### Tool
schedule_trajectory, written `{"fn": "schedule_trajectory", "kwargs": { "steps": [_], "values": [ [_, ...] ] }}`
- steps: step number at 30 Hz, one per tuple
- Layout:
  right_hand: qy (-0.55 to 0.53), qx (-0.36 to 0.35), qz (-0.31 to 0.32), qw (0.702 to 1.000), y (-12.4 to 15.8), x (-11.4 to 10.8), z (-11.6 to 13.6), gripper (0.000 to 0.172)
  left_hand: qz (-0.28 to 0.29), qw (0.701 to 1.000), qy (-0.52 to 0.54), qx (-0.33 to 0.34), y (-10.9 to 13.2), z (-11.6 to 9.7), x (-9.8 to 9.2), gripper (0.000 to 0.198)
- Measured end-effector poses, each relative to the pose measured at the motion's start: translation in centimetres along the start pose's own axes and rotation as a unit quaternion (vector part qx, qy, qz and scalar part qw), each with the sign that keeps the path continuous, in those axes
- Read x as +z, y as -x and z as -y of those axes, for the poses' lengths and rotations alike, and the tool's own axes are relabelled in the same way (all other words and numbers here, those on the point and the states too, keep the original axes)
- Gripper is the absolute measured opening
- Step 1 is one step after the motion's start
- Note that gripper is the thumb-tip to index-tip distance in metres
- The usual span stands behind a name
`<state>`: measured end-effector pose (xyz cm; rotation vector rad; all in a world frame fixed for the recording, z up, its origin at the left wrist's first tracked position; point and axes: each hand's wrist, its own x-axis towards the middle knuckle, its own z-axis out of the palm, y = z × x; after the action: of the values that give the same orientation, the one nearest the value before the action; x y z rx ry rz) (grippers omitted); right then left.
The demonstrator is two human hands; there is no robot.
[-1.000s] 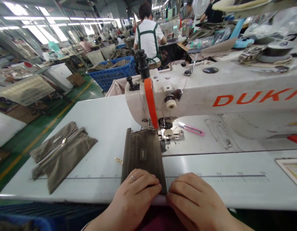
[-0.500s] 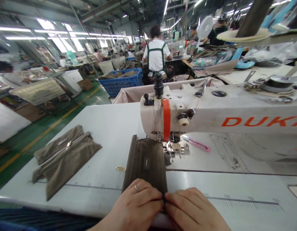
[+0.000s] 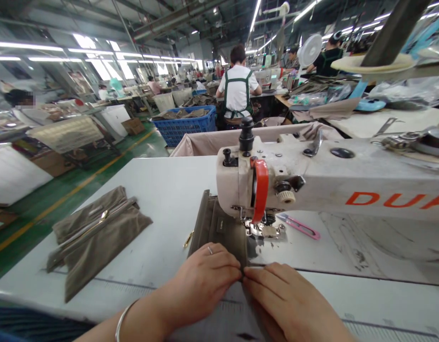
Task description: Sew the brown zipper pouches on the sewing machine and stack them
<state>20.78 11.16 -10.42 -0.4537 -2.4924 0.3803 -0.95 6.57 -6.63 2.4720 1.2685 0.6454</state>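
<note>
An olive-brown fabric pouch (image 3: 215,225) with a small dark label lies on the white sewing table, its far end beside the presser foot (image 3: 264,230) of a white sewing machine (image 3: 312,183). My left hand (image 3: 201,280), wearing a ring and a bangle, presses down on the pouch's near part with fingers curled. My right hand (image 3: 283,299) lies next to it, fingertips meeting the left at the pouch's right edge. A gold zipper pull (image 3: 188,239) sticks out at the pouch's left side.
A pile of like olive pouches (image 3: 94,235) lies at the table's left. Pink thread snips (image 3: 299,227) rest behind the needle. A blue crate (image 3: 185,124) and a person in a white shirt with green apron straps (image 3: 238,92) are beyond the table (image 3: 158,185).
The pouch has slid forward under the machine head and both hands have moved forward with it. The view has tilted up and shifted right.
</note>
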Motion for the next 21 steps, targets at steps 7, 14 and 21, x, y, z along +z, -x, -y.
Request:
{"fn": "schedule_trajectory", "kwargs": {
  "steps": [7,14,21],
  "values": [
    [-0.009,0.023,0.093,0.995,-2.5,-1.2,-1.4,0.025,-0.004,1.000,-0.015,0.015,-1.6,2.0,-0.2,0.018],
    [-0.035,0.036,0.059,0.997,-2.7,-0.8,-3.3,0.024,0.008,0.997,-0.078,0.019,-2.5,3.4,-0.3,0.017],
    [-0.025,0.043,0.059,0.997,-2.5,-0.8,-3.3,0.023,-0.046,0.989,-0.137,0.031,-2.2,3.3,0.2,0.019]
  ]
}}
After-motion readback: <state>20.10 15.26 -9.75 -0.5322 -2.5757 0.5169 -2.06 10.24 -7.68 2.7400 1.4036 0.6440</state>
